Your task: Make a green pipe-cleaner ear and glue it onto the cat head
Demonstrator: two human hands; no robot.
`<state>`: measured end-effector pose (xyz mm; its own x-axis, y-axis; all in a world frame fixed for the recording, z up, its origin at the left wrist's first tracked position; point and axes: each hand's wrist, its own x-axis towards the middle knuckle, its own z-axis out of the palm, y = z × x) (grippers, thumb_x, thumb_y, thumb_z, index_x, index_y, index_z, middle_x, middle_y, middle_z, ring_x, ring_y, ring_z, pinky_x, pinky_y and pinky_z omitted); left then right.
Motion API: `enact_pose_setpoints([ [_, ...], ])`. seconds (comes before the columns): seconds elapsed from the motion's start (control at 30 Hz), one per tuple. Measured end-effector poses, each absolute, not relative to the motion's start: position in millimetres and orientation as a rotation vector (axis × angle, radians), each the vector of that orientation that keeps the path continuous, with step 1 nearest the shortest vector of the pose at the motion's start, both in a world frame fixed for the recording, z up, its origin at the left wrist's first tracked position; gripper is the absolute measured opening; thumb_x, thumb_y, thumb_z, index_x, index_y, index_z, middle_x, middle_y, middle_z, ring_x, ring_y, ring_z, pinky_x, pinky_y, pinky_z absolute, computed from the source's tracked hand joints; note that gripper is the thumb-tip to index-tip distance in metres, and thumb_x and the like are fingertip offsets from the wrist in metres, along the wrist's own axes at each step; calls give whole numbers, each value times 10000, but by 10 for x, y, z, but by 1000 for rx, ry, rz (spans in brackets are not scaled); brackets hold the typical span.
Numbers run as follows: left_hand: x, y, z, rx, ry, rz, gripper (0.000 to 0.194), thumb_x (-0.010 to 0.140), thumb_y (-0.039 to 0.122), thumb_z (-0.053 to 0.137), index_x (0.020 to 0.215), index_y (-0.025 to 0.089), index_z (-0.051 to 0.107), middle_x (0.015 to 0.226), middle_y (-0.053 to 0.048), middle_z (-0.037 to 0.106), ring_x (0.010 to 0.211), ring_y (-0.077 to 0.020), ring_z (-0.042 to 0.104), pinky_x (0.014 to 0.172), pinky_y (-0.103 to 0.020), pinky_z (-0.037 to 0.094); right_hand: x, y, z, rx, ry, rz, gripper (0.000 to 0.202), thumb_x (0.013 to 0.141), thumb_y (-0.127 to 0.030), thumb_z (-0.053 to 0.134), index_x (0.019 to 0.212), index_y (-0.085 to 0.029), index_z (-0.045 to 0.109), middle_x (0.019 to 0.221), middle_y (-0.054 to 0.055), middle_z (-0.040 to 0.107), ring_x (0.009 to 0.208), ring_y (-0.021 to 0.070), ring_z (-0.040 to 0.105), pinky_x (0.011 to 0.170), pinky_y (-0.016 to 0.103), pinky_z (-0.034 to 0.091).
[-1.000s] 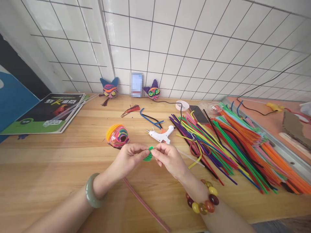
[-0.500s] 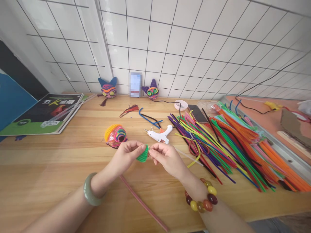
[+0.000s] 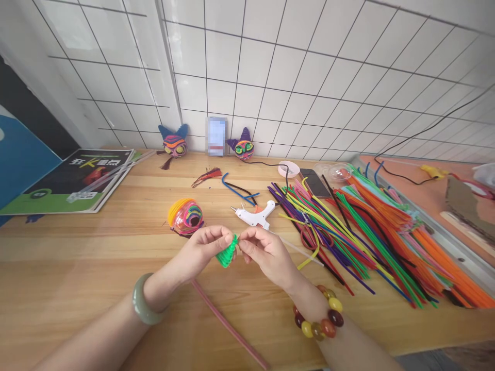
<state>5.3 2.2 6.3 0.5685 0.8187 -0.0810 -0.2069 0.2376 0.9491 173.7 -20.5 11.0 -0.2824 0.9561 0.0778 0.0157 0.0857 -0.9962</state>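
Between the thumb and fingers of my left hand [image 3: 207, 252] is a ridged green piece [image 3: 226, 253], roughly triangular, with its tip pointing down. Close beside it, the thumb and forefinger of my right hand [image 3: 265, 253] are pinched together at the green piece's right edge; what they grip is too small to tell. Just beyond my left hand sits a round ball [image 3: 185, 215] with yellow-orange and multicoloured coils. A white glue gun [image 3: 255, 214] lies behind my right hand. One pink strip [image 3: 228, 324] runs along the table [image 3: 96, 268] below my hands.
Many coloured pipe cleaners [image 3: 328, 232] spread across the right side. Two decorated balls with ears [image 3: 175, 143] stand by the wall near a lit phone [image 3: 216, 136]. A dark phone [image 3: 315, 183], a pink dish [image 3: 289, 169] and a magazine [image 3: 69, 180] also lie around.
The green piece has tilted in my left fingers, and more of its ridged face shows. My right fingers remain pinched beside it. The view has shifted slightly.
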Motion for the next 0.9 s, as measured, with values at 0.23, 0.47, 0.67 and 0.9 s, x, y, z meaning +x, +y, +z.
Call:
enact_pose_setpoints([
  [0.23, 46, -31, 73, 942, 455, 558, 244, 737, 364, 598, 651, 139, 555, 492, 1, 540, 458, -110, 496, 483, -241, 359, 1747, -234, 100, -905, -1464, 1422, 147, 731, -308, 631, 731, -182, 554, 631, -24, 516, 510, 80, 472, 484, 207, 402],
  [0.47, 27, -41, 84, 889, 428, 441, 273, 699, 385, 635, 611, 143, 543, 469, 3, 523, 444, -113, 495, 457, -240, 348, 1744, -277, 124, -895, -1517, 1372, 146, 700, -301, 663, 787, -197, 610, 710, 1, 592, 647, 122, 540, 604, 243, 438],
  [0.67, 22, -37, 88, 944, 442, 403, 266, 700, 389, 635, 640, 148, 543, 464, 4, 536, 452, -117, 509, 480, -239, 367, 1745, -273, 145, -885, -1552, 1315, 91, 700, -270, 664, 735, -191, 635, 680, 2, 585, 647, 126, 549, 605, 247, 445],
  [0.9, 67, -2, 20, 1081, 500, 522, 252, 781, 385, 543, 767, 134, 552, 572, -10, 575, 526, -112, 536, 507, -217, 375, 1753, -272, 153, -975, -1502, 1277, 90, 735, -263, 628, 745, -174, 623, 647, -9, 589, 543, 95, 520, 500, 211, 400],
])
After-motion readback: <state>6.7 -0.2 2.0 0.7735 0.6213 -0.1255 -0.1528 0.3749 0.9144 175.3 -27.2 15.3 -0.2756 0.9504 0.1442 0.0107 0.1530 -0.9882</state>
